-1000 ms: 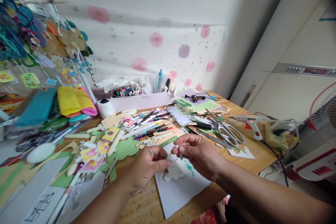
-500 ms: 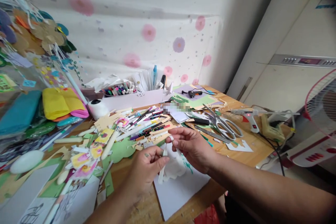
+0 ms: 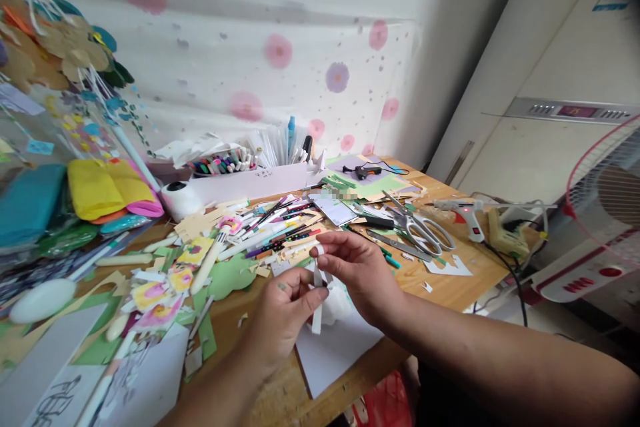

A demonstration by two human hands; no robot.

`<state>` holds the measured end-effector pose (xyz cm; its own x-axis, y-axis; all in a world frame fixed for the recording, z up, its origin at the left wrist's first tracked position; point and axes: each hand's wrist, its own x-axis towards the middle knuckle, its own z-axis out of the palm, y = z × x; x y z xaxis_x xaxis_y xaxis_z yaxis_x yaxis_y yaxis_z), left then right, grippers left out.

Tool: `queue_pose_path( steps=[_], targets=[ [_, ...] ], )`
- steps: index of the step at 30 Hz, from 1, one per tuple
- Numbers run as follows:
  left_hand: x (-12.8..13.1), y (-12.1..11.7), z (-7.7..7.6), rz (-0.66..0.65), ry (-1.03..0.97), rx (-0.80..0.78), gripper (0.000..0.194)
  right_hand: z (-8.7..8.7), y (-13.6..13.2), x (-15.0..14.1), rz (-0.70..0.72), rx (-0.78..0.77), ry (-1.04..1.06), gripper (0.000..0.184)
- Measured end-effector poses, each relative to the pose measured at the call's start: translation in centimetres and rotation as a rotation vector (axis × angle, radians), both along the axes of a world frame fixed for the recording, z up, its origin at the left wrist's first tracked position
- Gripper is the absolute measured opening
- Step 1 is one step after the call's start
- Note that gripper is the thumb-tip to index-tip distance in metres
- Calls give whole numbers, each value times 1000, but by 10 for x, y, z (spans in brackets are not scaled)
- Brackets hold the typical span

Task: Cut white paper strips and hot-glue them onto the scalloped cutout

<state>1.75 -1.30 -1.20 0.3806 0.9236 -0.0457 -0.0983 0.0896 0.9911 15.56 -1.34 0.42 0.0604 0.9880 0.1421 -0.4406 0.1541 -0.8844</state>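
Observation:
A narrow white paper strip (image 3: 317,324) is pinched between the thumb and fingers of my left hand (image 3: 286,307), its lower end hanging down. Its upper part bends into a small loop, held in the fingertips of my right hand (image 3: 357,273). The two hands are close together, nearly touching. Beneath them a white puffy-edged shape (image 3: 337,308) lies on a white sheet (image 3: 325,363) at the table's front edge. My right hand hides part of that shape.
Markers (image 3: 283,240), paper scraps and a green cutout (image 3: 233,277) crowd the wooden table. Scissors (image 3: 423,230) lie on the right. Beyond them are a glue gun (image 3: 470,217) with a cable, a power strip (image 3: 507,240) and a fan (image 3: 600,227). Painted flowers (image 3: 163,297) lie left.
My hands have come closer together, and the strip is now gathered into a loop between them. The green-blue piece beside the white shape is no longer visible. The view has shifted slightly.

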Motion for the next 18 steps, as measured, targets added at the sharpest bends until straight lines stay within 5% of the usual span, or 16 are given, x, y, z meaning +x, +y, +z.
queue_pose_path(
  steps=[5, 18],
  targets=[
    [7, -4, -1, 41, -56, -19, 21, 3, 2, -6, -119, 67, -60, 25],
    [11, -5, -5, 99, -104, -21, 24, 1, -2, -10, -109, 73, -98, 24]
  ],
)
